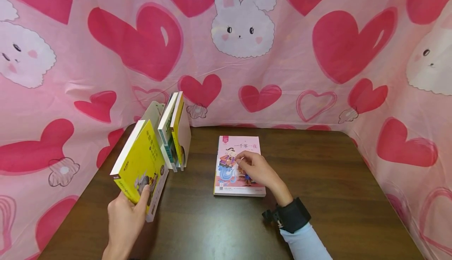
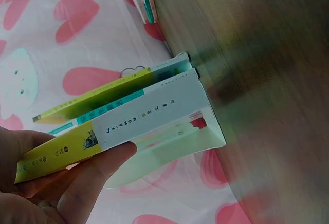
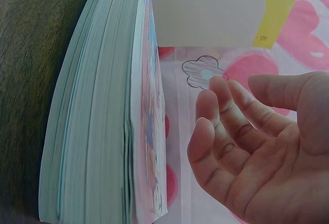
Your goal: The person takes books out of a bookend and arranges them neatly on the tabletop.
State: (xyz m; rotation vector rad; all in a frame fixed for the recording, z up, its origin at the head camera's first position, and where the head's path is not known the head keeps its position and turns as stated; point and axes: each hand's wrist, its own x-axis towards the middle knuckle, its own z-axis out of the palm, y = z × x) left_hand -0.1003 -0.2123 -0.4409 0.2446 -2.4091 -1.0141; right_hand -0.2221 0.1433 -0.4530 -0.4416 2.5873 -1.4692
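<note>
My left hand [image 1: 125, 220] grips a thick yellow book [image 1: 143, 162] by its near end, thumb on the cover and fingers behind. The book stands tilted beside a pale bookend [image 1: 152, 111]; its yellow and white spine [image 2: 144, 116] shows in the left wrist view. A pink book [image 1: 238, 189] with a cartoon cover lies flat on the table. Over that cover is my right hand [image 1: 256, 168], fingers loosely bent. In the right wrist view nothing is between its fingers [image 3: 241, 126], and they appear apart from the pink book.
Upright books, one with a teal spine [image 1: 168, 154] and one with a yellow spine [image 1: 177, 134], stand at the table's left side. A pale end panel [image 1: 185, 134] stands against them. Pink heart-patterned cloth [image 1: 293, 68] walls the back and sides of the dark wooden table [image 1: 318, 173].
</note>
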